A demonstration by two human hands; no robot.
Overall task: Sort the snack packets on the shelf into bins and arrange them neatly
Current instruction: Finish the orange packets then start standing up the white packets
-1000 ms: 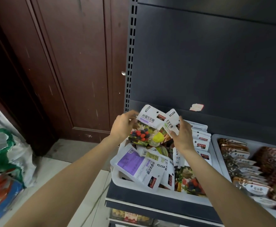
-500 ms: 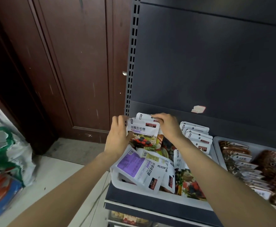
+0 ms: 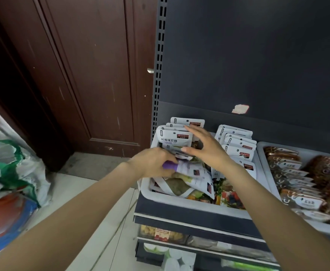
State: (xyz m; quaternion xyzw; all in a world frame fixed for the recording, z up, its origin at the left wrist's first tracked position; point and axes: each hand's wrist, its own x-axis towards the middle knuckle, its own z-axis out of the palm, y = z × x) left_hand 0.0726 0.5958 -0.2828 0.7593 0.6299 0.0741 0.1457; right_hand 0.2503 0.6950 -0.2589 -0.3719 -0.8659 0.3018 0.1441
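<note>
On the top shelf, left end, sits the white bin (image 3: 179, 200) with the snack packets; I see my left hand (image 3: 152, 165) down in it, fingers curled round a purple-and-white packet (image 3: 181, 167), pinching its purple end; that packet lies tilted on the loose heap (image 3: 181, 184) in the bin's front half; my right hand (image 3: 203, 147) is just above and behind it, fingers straight and spread apart, palm toward the upright row of white packets (image 3: 170, 137) standing at the bin's back-left; fingertips (image 3: 187, 128) overlap the row's top edge, can't tell if they actually touch; thumb points left, close over the left hand; second upright row of white packets (image 3: 236, 145) stands at the bin's back-right, leaning in a fanned stack, apart from the first row with a gap between; fruit-print packets (image 3: 228, 198) show at the bin's front-right under my right forearm; second bin (image 3: 262, 147) just beside on the right holds brown packets (image 3: 297, 177) in overlapping rows, right edge blurred; dark back panel (image 3: 258, 55) rises behind both bins with a pale sticker patch (image 3: 240, 108) on it; slotted upright post (image 3: 159, 65) runs along the shelf's left edge; lower shelves (image 3: 179, 237) below show more goods, too blurred to name; brown wooden door (image 3: 93, 71) to the left; printed sacks (image 3: 9, 173) piled on the tiled floor (image 3: 93, 180) at far left.
</note>
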